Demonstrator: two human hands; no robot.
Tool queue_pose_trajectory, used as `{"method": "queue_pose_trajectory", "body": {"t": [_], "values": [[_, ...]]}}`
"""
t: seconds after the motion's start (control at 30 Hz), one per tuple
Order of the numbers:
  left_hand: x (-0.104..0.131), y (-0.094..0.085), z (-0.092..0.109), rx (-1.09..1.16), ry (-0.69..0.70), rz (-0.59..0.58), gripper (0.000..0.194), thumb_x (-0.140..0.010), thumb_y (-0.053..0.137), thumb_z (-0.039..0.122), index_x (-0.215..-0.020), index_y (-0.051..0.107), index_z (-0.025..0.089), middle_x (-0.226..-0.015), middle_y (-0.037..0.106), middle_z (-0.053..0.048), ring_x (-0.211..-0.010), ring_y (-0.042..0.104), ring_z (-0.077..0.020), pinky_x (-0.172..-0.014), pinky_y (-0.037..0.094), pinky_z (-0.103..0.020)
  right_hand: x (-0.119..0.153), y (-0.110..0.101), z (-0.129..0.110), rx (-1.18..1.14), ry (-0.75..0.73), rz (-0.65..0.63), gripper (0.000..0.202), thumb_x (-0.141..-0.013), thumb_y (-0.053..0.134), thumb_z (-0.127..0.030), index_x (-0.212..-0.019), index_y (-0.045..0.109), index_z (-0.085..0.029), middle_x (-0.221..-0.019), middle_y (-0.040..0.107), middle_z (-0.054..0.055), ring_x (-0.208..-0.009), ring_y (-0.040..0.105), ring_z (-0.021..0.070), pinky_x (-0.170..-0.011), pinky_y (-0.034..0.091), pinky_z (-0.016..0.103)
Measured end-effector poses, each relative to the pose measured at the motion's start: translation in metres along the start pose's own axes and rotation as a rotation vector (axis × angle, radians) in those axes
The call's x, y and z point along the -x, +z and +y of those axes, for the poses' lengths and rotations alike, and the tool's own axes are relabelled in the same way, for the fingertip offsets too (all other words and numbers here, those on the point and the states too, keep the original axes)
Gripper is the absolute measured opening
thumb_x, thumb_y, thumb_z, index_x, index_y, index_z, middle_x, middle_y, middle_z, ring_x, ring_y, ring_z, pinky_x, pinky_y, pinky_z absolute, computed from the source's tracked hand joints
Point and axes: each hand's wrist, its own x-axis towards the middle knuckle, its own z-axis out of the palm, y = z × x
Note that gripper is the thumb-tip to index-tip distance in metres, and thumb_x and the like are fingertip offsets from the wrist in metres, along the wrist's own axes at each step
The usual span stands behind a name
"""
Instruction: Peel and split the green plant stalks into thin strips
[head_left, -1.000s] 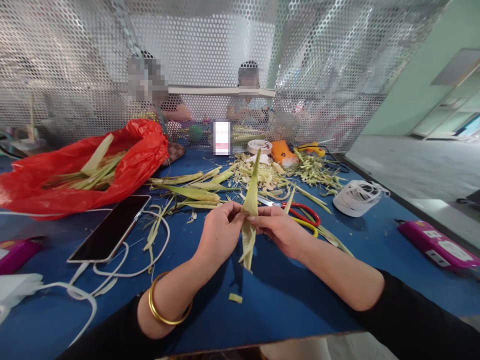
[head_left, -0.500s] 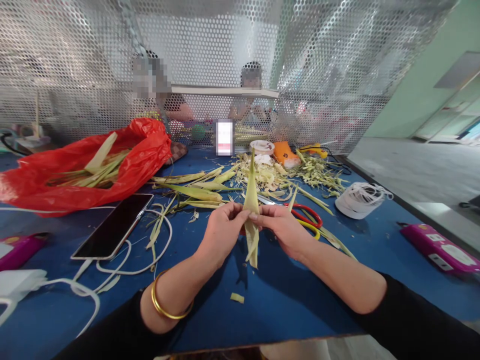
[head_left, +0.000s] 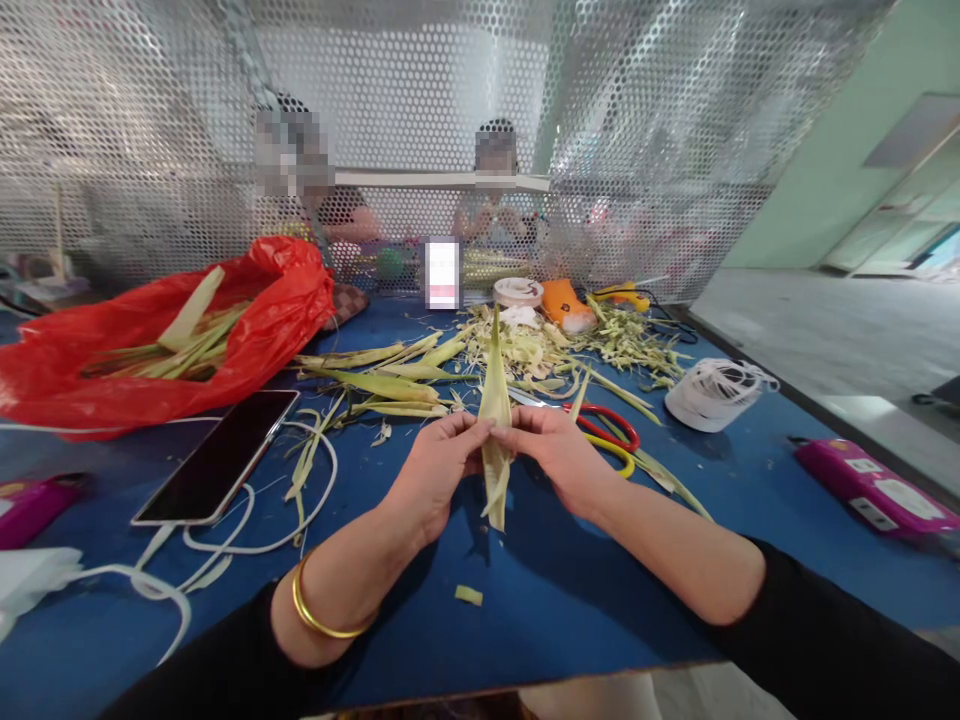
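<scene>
A pale green corn husk (head_left: 496,395) stands upright over the table, its pointed tip away from me and its lower end twisted. My left hand (head_left: 448,455) pinches its left edge between thumb and fingers. From the other side my right hand (head_left: 551,450) grips it the same way, the two thumbs almost meeting. Just beyond my right hand lie scissors (head_left: 621,432) with red and yellow handles, partly hidden. A small cut piece of husk (head_left: 469,595) rests on the blue table (head_left: 585,620) near me.
Husks (head_left: 394,385) and a pile of scraps (head_left: 517,340) lie behind my hands. To the left are a red plastic bag (head_left: 285,300) of husks and a phone (head_left: 217,460) with white cables. White cord (head_left: 709,395) and a purple power strip (head_left: 874,485) sit right. Two people are behind a perforated screen (head_left: 405,100).
The whole view has shifted slightly, so things appear a little further left. Both hands keep their pinch on the husk, with hardly any other movement.
</scene>
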Motion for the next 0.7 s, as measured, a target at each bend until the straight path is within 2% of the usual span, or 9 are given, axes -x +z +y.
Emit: {"method": "queue_pose_trajectory", "body": {"t": [0.23, 0.47, 0.7], "values": [[-0.0019, -0.0029, 0.0005, -0.182, 0.091, 0.045, 0.026, -0.07, 0.068, 0.04, -0.068, 0.065, 0.015, -0.067, 0.065, -0.002, -0.065, 0.06, -0.0148, -0.067, 0.051, -0.028, -0.0013, -0.0011, -0.0026, 0.155, -0.105, 0.084, 0.019, -0.067, 0.071, -0.034, -0.068, 0.063, -0.017, -0.066, 0.06, -0.001, -0.063, 0.052, 0.0138, -0.061, 0.042, 0.029], [-0.0027, -0.0021, 0.0002, -0.25, 0.143, 0.122, 0.023, -0.069, 0.068, 0.038, -0.07, 0.062, 0.016, -0.066, 0.063, 0.0, -0.062, 0.06, -0.0145, -0.06, 0.051, -0.027, -0.0013, -0.0006, -0.0017, 0.13, -0.077, 0.062, 0.019, -0.066, 0.072, -0.035, -0.069, 0.067, -0.017, -0.068, 0.064, 0.001, -0.064, 0.055, 0.0135, -0.065, 0.045, 0.029], [-0.0035, -0.0022, -0.0013, -0.289, 0.168, 0.099, 0.021, -0.073, 0.064, 0.036, -0.076, 0.063, 0.016, -0.07, 0.065, -0.001, -0.065, 0.06, -0.0151, -0.058, 0.05, -0.026, -0.0017, -0.0008, 0.0011, 0.109, -0.076, 0.077, 0.024, -0.064, 0.075, -0.039, -0.069, 0.069, -0.017, -0.068, 0.065, 0.001, -0.064, 0.055, 0.0142, -0.064, 0.045, 0.029]]}}
